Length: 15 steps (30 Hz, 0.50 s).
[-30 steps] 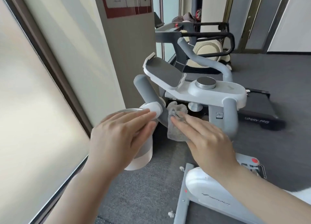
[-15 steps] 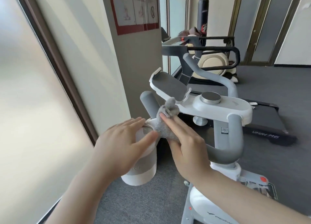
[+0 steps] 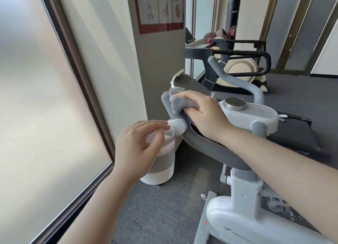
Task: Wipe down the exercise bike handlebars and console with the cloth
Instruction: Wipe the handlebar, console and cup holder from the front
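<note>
A white exercise bike stands in front of me with grey padded handlebars (image 3: 206, 146) and a white console (image 3: 256, 115) that carries a round metal knob and a tilted grey tablet holder (image 3: 190, 82). My right hand (image 3: 204, 112) presses a grey cloth (image 3: 180, 102) around the upright left handlebar grip, just below its tip. My left hand (image 3: 140, 148) rests on the top of a white and grey cup holder (image 3: 161, 163) fixed to the left end of the bar, its fingers curled over the rim.
A frosted window with a dark frame fills the left side. A grey pillar (image 3: 159, 60) with a red-bordered poster stands right behind the bike. A black treadmill (image 3: 292, 134) and another machine (image 3: 241, 68) are on the grey carpet behind.
My right hand has slid the cloth up the left grip from near the cup holder to just under the tip. My left hand stays on the cup holder. My view has moved closer.
</note>
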### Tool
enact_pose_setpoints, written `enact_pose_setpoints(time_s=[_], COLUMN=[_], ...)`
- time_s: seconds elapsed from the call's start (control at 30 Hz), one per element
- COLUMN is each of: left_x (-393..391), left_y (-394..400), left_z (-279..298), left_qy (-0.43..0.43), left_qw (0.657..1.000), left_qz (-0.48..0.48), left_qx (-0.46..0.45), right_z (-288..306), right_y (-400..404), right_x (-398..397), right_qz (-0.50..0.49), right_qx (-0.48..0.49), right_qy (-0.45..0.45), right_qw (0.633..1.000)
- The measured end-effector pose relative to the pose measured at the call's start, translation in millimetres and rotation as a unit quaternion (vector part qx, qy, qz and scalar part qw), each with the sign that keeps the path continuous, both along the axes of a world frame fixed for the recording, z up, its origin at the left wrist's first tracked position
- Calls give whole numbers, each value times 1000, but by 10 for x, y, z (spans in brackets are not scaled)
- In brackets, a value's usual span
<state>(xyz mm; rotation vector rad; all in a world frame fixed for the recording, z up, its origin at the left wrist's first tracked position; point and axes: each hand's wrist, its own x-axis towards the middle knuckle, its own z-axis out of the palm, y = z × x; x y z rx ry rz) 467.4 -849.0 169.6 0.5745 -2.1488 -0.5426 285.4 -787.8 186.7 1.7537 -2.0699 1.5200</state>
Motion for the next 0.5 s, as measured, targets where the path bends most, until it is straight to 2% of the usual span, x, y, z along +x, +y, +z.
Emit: enact_pose_setpoints(time_s=[0.07, 0.13, 0.23, 0.3, 0.33, 0.43, 0.5], left_x=[-53, -56, 0, 13, -5, -94, -134], left_y=[55, 84, 63, 28, 21, 41, 67], left_z=[-34, -93, -178, -220, -243, -295, -332], left_qy=[31, 41, 53, 58, 68, 132, 166], left_qw=[999, 997, 995, 992, 991, 982, 975], left_qz=[43, 66, 38, 35, 42, 83, 105], left_qx=[-6, -24, -79, -106, -111, -108, -106], right_z=[140, 33, -376, -550, -580, -637, -678], right_y=[-200, -163, 459, 875, 990, 819, 640], right_x=[106, 221, 276, 176, 141, 400, 631], right_qz=[-36, -59, -101, -155, -186, -316, -344], right_qx=[-13, -23, 21, 46, 61, 95, 87], right_qy=[-50, -41, 127, 244, 242, 119, 150], right_qw=[998, 997, 986, 956, 950, 936, 923])
